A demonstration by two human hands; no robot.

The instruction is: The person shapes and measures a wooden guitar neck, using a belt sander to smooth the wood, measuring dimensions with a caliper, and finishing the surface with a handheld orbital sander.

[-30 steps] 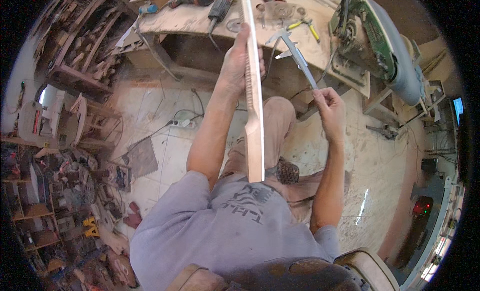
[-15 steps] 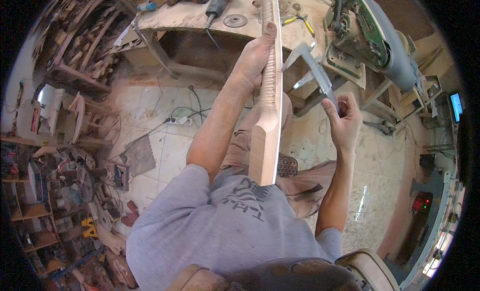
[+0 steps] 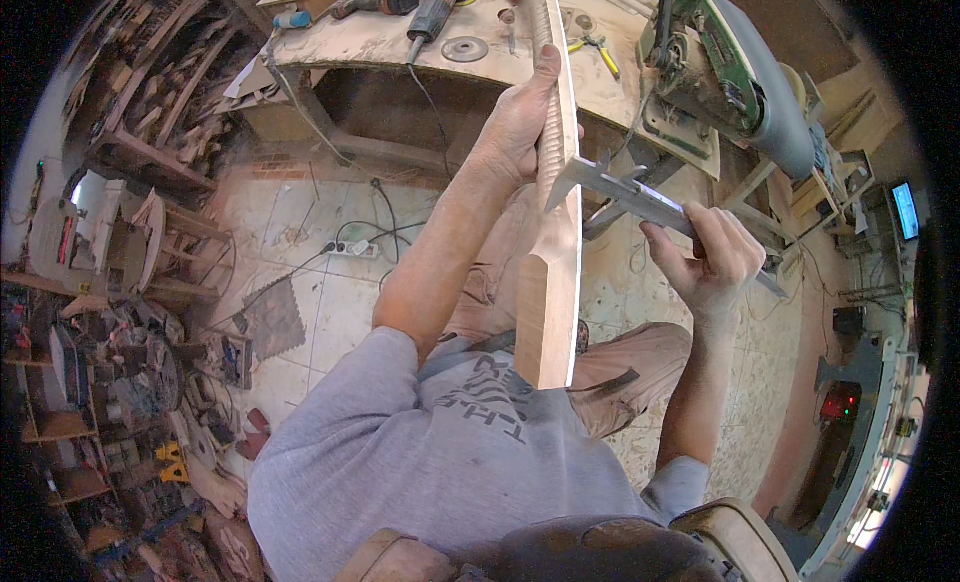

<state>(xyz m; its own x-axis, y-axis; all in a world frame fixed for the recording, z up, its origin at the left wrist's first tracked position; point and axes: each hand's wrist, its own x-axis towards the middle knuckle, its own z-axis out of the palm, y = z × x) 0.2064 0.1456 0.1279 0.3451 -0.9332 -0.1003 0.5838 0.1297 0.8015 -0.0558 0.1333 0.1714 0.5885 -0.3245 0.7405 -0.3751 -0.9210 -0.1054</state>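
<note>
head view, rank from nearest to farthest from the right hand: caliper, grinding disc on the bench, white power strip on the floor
1. Caliper: held in the right hand.
2. Grinding disc: up-left, on the bench.
3. White power strip: far left, on the floor.

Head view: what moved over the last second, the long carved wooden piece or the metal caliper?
The right hand brought the metal caliper leftward until its jaws met the edge of the long carved wooden piece; a second ago it was held apart from the wood. The left hand kept its grip on the wood, which stayed upright against the grey shirt.
</note>
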